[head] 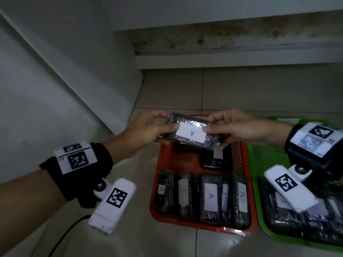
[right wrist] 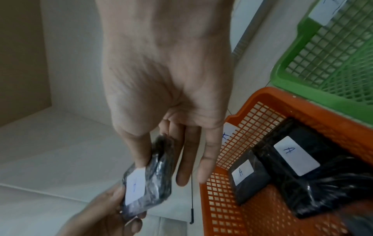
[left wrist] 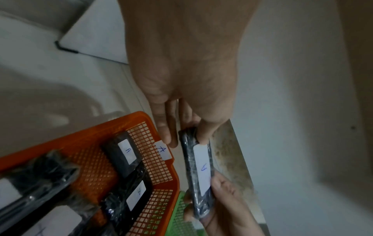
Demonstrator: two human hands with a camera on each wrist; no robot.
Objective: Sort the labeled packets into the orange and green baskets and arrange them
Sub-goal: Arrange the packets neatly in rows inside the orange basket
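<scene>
Both hands hold one black wrapped packet [head: 193,133] with a white label marked A, up in the air above the far end of the orange basket [head: 156,186]. My left hand [head: 148,129] pinches its left end and my right hand [head: 232,127] pinches its right end. The left wrist view shows the packet [left wrist: 198,172] edge-on between the two hands; the right wrist view shows the packet [right wrist: 146,177] too. Several A-labelled packets [head: 210,197] stand in a row at the near end of the orange basket. The green basket [head: 263,154] sits right beside it with dark packets [head: 289,219].
A white cabinet or panel [head: 65,80] rises at the left, and a stained skirting and wall [head: 222,43] lie behind the baskets. A black cable [head: 61,236] runs over the tiled floor near my left forearm. A loose A label [left wrist: 163,150] sticks to the orange basket's rim.
</scene>
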